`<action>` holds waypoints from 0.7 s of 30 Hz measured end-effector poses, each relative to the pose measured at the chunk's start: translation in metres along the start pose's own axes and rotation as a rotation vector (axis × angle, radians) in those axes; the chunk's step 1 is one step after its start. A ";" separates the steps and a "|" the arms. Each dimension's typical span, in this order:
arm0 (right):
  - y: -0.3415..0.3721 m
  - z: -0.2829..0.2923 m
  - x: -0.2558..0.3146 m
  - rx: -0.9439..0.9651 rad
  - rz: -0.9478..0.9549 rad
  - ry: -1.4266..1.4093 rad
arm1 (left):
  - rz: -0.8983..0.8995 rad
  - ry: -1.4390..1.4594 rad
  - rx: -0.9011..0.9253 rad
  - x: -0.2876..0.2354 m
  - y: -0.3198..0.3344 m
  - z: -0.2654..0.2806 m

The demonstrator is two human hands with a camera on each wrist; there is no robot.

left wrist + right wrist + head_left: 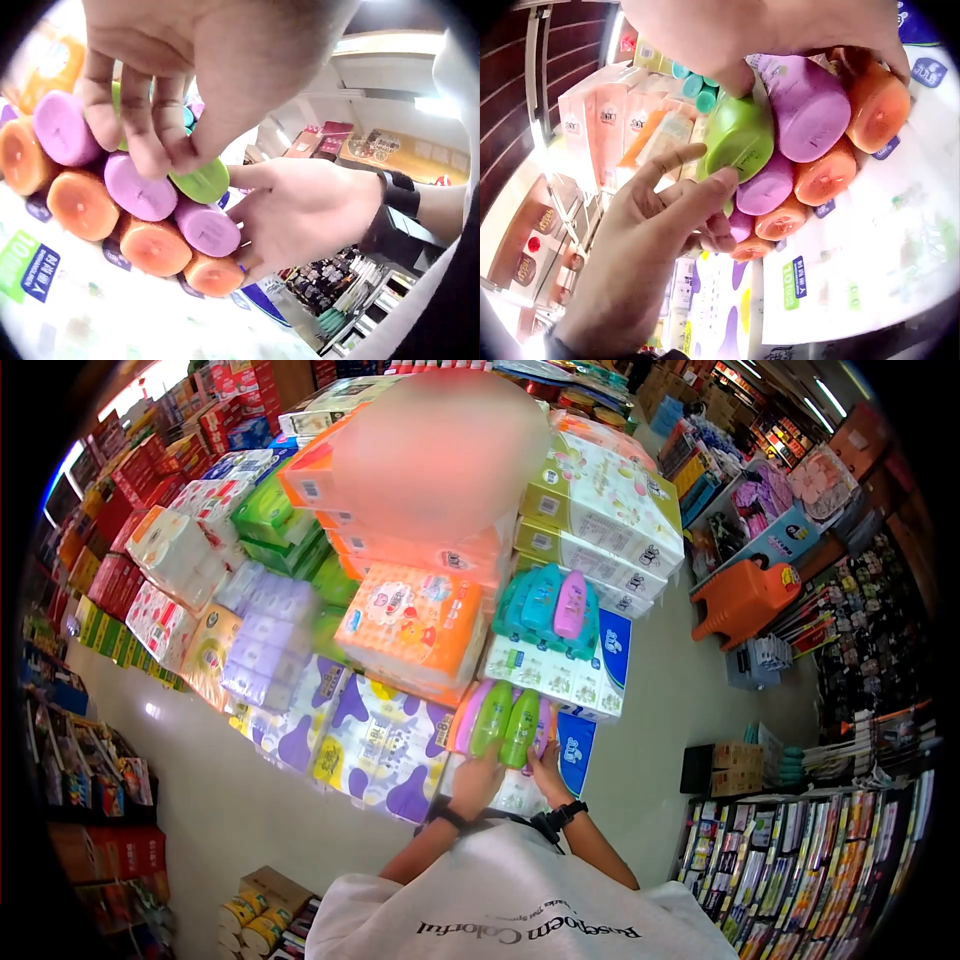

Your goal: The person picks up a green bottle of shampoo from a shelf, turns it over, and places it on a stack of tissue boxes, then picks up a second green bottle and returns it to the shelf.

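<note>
Two green bottles (506, 726) lie side by side on top of a stack of bottles. Beneath them runs a row of pink-purple bottles (140, 186), and under that a row of orange bottles (155, 247), bases toward the person. My left hand (478, 782) grips at the near end of the left green bottle, its fingers bent over the base and partly hiding it. On the stack's other side, my right hand (548, 775) rests with its thumb on the right green bottle (739, 139) and its fingers along the outer purple and orange bottles.
The stack sits on a white tissue pack (832, 300). Behind it, teal bottles and one pink bottle (570, 605) lie on another pack. Piled tissue packs (410, 620) rise at the back and left. An orange plastic stool (745, 600) and book racks (800, 870) stand to the right.
</note>
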State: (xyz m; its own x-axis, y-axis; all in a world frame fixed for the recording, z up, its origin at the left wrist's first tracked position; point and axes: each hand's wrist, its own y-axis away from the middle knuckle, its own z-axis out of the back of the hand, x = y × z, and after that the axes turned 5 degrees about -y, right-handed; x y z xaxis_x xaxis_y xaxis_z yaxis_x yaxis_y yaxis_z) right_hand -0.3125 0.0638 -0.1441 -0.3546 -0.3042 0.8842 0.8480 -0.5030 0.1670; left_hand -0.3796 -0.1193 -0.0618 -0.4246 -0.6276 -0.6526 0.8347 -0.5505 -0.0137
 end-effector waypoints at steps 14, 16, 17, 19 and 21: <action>0.019 0.033 0.009 -0.135 -0.366 -0.487 | -0.021 0.194 0.014 -0.007 0.005 0.008; 0.018 0.018 0.006 -0.166 -0.268 -0.392 | 0.007 0.193 0.014 -0.008 0.011 0.004; 0.018 0.020 0.006 -0.122 -0.266 -0.296 | 0.015 0.194 0.018 -0.009 0.011 0.002; 0.019 0.032 0.007 -0.066 -0.335 -0.452 | 0.034 0.225 0.010 -0.010 0.010 -0.001; 0.027 0.042 0.008 -0.050 -0.414 -0.615 | 0.062 0.231 0.003 -0.011 0.016 -0.003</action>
State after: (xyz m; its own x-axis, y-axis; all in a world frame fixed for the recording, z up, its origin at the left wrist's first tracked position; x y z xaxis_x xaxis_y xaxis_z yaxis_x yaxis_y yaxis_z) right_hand -0.2755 0.0815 -0.1144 -0.3445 0.4191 0.8400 0.6688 -0.5184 0.5329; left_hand -0.3600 -0.1197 -0.0567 -0.2810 -0.5176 -0.8081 0.8552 -0.5171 0.0338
